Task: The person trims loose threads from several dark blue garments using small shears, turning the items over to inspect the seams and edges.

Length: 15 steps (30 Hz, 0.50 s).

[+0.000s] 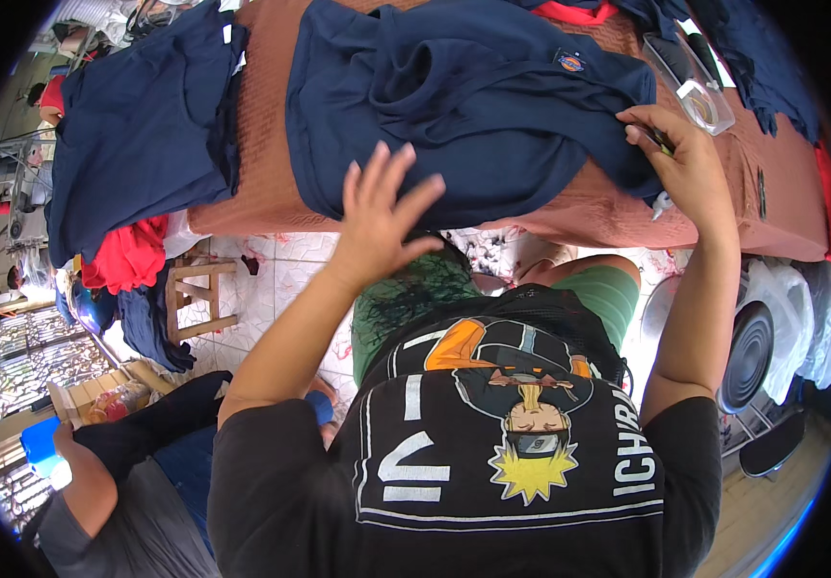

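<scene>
A dark navy garment lies spread and rumpled on a table with a brown textured cloth. It bears a small stitched patch near its upper right part. My left hand is over the garment's near edge with fingers spread and nothing in it; I cannot tell whether it touches the fabric. At the garment's right side, my right hand has its fingers closed around a small dark-and-yellowish tool, mostly hidden by the fingers. A small whitish piece shows below that hand.
A clear plastic tray with small items stands beyond my right hand. Another navy garment hangs over the table's left side, above red cloth and a wooden stool. Another person is at lower left; a round black fan-like object stands right.
</scene>
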{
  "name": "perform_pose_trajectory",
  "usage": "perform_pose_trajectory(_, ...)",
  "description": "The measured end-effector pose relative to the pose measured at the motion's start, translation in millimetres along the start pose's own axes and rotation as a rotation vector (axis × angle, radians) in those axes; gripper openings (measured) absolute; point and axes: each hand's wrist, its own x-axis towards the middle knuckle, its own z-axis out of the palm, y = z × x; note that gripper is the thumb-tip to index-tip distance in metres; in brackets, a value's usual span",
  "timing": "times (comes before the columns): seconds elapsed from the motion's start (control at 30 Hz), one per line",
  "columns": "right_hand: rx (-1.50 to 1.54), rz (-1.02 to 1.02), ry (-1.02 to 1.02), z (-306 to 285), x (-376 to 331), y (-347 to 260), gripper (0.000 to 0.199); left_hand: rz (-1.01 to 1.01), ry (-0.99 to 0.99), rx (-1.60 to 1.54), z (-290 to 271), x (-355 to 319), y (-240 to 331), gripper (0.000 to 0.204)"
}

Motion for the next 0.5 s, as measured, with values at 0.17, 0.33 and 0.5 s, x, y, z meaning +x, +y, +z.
perform_pose_trajectory(0.17,0.019,-0.008,-0.008,18,5,-13,0.022,-0.035,0.154,0.090,34,-47,-2,0.048)
perform_pose_trajectory(0.33,0.009,-0.034,-0.027,24,7,-17,0.022,-0.028,0.252,0.126,44,-18,6,0.021)
perform_pose_trajectory(0.5,-0.006,-0.008,-0.004,23,0,-20,0.021,-0.006,0.234,0.094,30,-25,2,0.011)
